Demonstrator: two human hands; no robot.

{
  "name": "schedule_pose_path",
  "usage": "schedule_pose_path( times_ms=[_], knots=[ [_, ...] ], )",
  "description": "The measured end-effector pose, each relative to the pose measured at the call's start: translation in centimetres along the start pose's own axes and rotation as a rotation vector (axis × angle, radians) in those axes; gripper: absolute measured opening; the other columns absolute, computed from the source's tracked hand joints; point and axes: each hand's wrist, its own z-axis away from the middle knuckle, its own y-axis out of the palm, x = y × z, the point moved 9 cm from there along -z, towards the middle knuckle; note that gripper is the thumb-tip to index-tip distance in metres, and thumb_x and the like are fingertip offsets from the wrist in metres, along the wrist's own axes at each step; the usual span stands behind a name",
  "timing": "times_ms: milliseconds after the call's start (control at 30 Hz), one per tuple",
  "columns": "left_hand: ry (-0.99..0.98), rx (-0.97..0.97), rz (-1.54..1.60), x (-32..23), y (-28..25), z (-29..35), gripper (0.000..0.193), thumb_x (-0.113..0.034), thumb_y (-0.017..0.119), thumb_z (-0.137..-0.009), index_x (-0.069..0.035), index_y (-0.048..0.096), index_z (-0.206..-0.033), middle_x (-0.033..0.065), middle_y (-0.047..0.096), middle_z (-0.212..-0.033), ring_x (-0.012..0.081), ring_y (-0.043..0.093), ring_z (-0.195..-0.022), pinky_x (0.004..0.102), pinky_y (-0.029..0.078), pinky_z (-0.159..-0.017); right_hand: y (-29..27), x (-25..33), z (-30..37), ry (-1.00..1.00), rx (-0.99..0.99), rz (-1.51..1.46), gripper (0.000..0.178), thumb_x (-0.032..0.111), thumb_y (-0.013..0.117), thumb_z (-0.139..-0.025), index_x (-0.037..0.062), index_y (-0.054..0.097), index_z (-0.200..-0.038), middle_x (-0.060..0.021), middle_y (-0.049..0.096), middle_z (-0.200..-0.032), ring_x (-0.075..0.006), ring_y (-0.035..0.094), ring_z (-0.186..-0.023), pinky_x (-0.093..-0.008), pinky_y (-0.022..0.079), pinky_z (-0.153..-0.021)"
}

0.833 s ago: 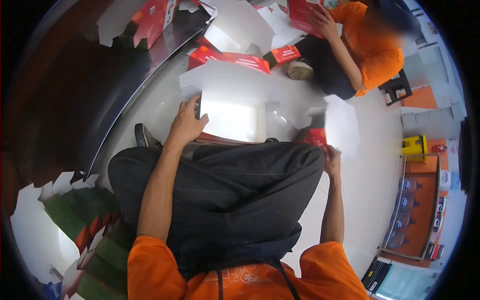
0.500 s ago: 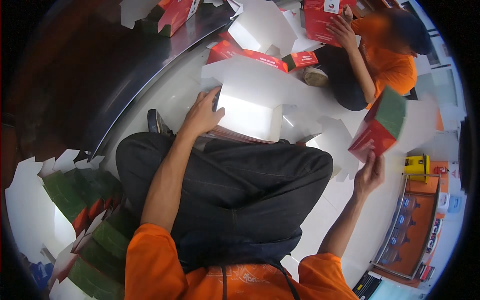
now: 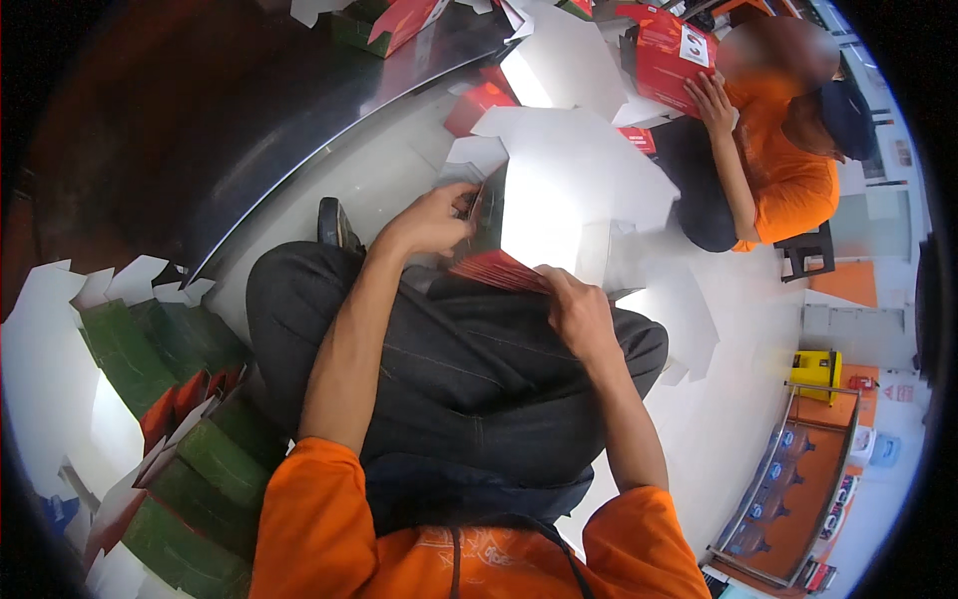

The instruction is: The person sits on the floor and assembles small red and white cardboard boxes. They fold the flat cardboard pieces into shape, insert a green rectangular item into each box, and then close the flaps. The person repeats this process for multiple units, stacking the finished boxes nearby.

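In front of my crossed legs is a nested stack of open carton boxes (image 3: 544, 215), white inside, with a lid flap raised at the far side. Several red layered edges (image 3: 499, 270) show along its near side. My left hand (image 3: 436, 220) grips the stack's dark green left end, its fingertips partly hidden behind the wall. At the near right corner, my right hand (image 3: 581, 314) is closed on the carton's edge, thumb uppermost. The lower part of the stack is hidden by my hands and knees.
Green and red folded cartons (image 3: 195, 499) are piled at my left. A dark, shiny raised edge (image 3: 329, 140) runs along the far left. Across from me sits a co-worker (image 3: 788, 190) holding a red carton (image 3: 674, 60). A rack of water bottles (image 3: 778, 489) stands at right.
My right hand has come in from the far right with a red and green carton, to the stack. My left hand stays at the stack's left end. The co-worker's red carton has turned.
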Motion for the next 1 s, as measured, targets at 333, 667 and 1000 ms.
schedule_pose_path(
  times_ms=[333, 667, 1000],
  knots=[
    [0.177, -0.064, -0.169, -1.1, -0.2, 0.1, 0.059, -0.007, 0.064, -0.070, 0.001, 0.052, -0.127, 0.0272, 0.061, -0.113, 0.0360, 0.061, -0.105, 0.0395, 0.052, -0.084, 1.1, 0.4, 0.1, 0.070, -0.013, 0.140, 0.046, -0.005, 0.058, -0.071, 0.0082, 0.052, -0.115, -0.0150, 0.063, -0.095, -0.0400, 0.061, -0.072, -0.0478, 0.050, -0.061],
    [0.308, -0.146, -0.366, -1.6, -0.2, -0.2, 0.058, -0.008, 0.063, -0.071, 0.004, 0.051, -0.127, 0.0293, 0.059, -0.115, 0.0395, 0.057, -0.111, 0.0398, 0.045, -0.095, 1.4, 0.4, 0.1, 0.088, -0.005, 0.173, 0.048, -0.004, 0.059, -0.070, 0.0089, 0.050, -0.116, -0.0143, 0.061, -0.093, -0.0396, 0.062, -0.071, -0.0485, 0.050, -0.061],
    [0.279, -0.136, -0.349, -1.3, 0.0, -0.4, 0.058, -0.009, 0.065, -0.071, 0.004, 0.051, -0.126, 0.0285, 0.057, -0.118, 0.0402, 0.053, -0.114, 0.0405, 0.043, -0.098, -0.5, 4.4, -2.4, -0.016, -0.188, 0.008, 0.031, 0.023, 0.064, -0.089, 0.0051, 0.055, -0.113, -0.0179, 0.067, -0.092, -0.0359, 0.065, -0.076, -0.0418, 0.053, -0.065]
  ],
)
